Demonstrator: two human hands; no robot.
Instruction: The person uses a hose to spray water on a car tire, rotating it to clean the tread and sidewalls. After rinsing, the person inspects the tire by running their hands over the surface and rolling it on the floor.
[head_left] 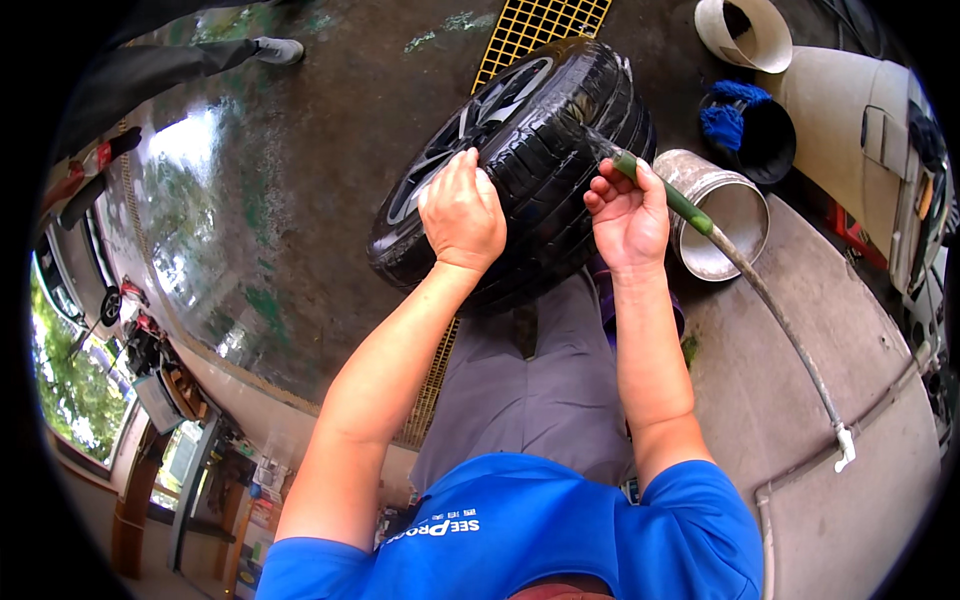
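A wet black car wheel [560,160] stands tilted in front of my legs, its spoked rim facing left. My left hand [463,212] is closed at the wheel's edge beside the rim, its fingertips hidden. Between the thumb and fingers of my right hand [632,215] is a water hose [688,207] with a green end section. The hose end points at the tread, and water runs from it onto the rubber. Behind my right hand, the hose's greyish length trails down to a white pipe fitting [846,448].
Right of the wheel stand a dirty white bucket [715,215], a black bucket [780,150] with blue cloths, and another pale bucket [765,40]. A yellow floor grating [540,25] passes under the wheel. Another person's leg and shoe [278,50] show at the upper left.
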